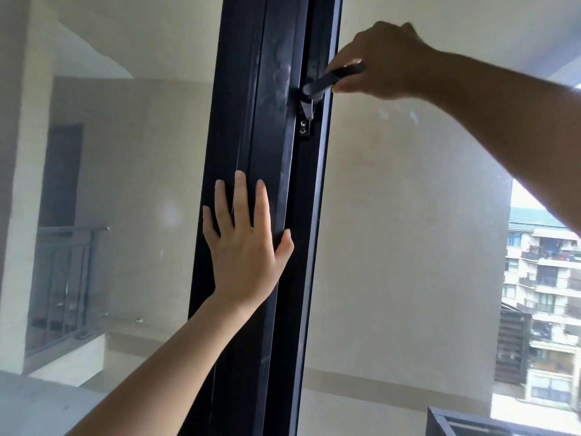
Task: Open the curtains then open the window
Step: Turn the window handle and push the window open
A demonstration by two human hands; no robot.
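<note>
Up close, right hand [382, 59] grips handle [331, 77]; left hand [245, 243] (fingers spread) flat on frame [270, 121].

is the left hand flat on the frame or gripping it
Flat: the left hand lies open, fingers spread, palm against the dark window frame, gripping nothing.

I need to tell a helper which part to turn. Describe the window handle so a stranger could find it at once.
Find the dark vertical window frame between the two glass panes. Near the top of its right edge, a slim black window handle juts rightward, gripped by the right hand. A small screwed plate sits just below; the left hand lies flat lower down.
</note>
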